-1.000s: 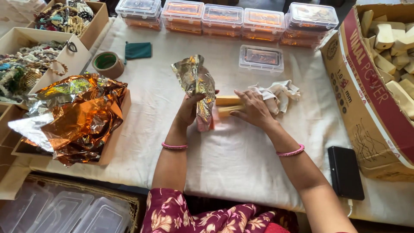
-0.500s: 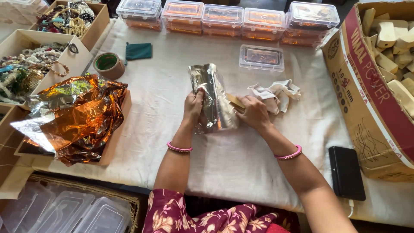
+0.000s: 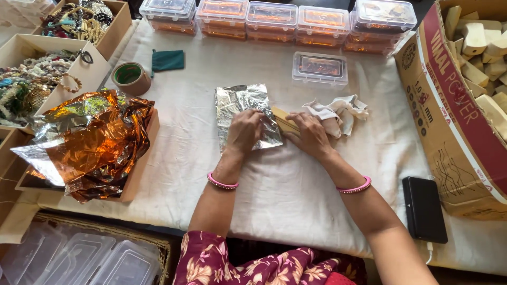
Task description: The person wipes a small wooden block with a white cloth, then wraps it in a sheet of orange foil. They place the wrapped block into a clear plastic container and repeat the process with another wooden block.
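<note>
Head view, left hand (image 3: 244, 130) pressing silver foil (image 3: 242, 105), right hand (image 3: 309, 134) on wooden block (image 3: 283, 120)

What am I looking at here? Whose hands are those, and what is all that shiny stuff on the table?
There is no machine here, just a person working at a table. The picture comes from a small camera worn on the person's head, so you look down as they do. The left hand presses flat on a sheet of silver foil. The right hand rests on a tan block that pokes out from the foil's edge. Both lie on a white tablecloth. Beside the right hand is a crumpled white cloth. To the left is a heap of orange foil in a tray, and a roll of tape. Along the far edge stand clear plastic boxes. On the right sit a big cardboard box of pale blocks and a black phone.
</note>
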